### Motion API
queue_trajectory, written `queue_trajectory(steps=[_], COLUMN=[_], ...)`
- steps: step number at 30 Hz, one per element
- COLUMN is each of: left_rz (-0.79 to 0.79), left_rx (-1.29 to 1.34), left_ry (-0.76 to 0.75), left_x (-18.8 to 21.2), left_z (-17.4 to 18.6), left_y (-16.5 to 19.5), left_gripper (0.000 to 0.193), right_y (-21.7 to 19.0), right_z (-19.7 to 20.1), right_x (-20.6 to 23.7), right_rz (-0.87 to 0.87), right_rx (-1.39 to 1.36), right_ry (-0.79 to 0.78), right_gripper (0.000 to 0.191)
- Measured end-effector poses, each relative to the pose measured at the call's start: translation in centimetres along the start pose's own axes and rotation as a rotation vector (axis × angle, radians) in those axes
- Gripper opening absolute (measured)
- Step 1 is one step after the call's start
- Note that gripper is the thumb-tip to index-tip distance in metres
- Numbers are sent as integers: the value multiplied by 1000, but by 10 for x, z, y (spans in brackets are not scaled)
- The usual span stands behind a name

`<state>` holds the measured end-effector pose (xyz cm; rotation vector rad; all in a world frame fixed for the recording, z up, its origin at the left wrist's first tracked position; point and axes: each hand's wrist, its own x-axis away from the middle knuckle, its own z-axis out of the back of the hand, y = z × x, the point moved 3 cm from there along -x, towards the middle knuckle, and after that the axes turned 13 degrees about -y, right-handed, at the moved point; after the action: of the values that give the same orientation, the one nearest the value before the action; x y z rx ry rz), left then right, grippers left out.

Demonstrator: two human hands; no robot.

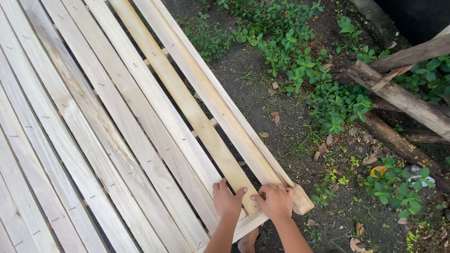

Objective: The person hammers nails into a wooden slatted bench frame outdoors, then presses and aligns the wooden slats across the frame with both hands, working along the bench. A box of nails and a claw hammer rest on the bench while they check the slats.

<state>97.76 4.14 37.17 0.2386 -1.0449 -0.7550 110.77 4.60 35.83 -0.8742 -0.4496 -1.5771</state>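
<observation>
A large slatted frame of pale wooden boards (84,131) lies across the left of the view, its slats stapled to cross pieces. A yellowish loose slat (187,103) runs diagonally near the frame's right edge. My left hand (227,199) presses on the near end of that slat, thumb on its right side. My right hand (277,200) rests just to the right, fingers curled over the near end of the outer edge board (220,98) at the frame's corner. Both forearms come in from the bottom edge.
Bare dirt ground (290,140) with dry leaves lies to the right of the frame. Green low plants (300,61) grow at the top and right. Rough logs (403,98) lie crossed at the far right. A bare foot (247,241) shows below the frame's corner.
</observation>
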Motion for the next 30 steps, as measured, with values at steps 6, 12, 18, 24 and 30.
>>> queue_trajectory(steps=[6,12,18,24,30], left_rz=[9,32,-41,-82,-10], left_rx=[-156,-244,-156,-52,-60], left_ry=[106,-29,80,71,50], left_x=[-8,-22,-28,-36,-35], left_z=[-11,-33,-43,-46,-48], left_y=[-5,-25,-34,-29,-23], left_gripper=[74,43,37,31,32], right_y=[7,20,30,40,35], right_z=[-10,-26,-40,-42,-44], right_x=[-16,-24,-32,-35,-45], right_rz=[-112,104,156,326,178], right_rx=[-23,88,34,-101,20], right_ry=[-64,16,127,372,251], right_gripper=[36,25,24,20,23])
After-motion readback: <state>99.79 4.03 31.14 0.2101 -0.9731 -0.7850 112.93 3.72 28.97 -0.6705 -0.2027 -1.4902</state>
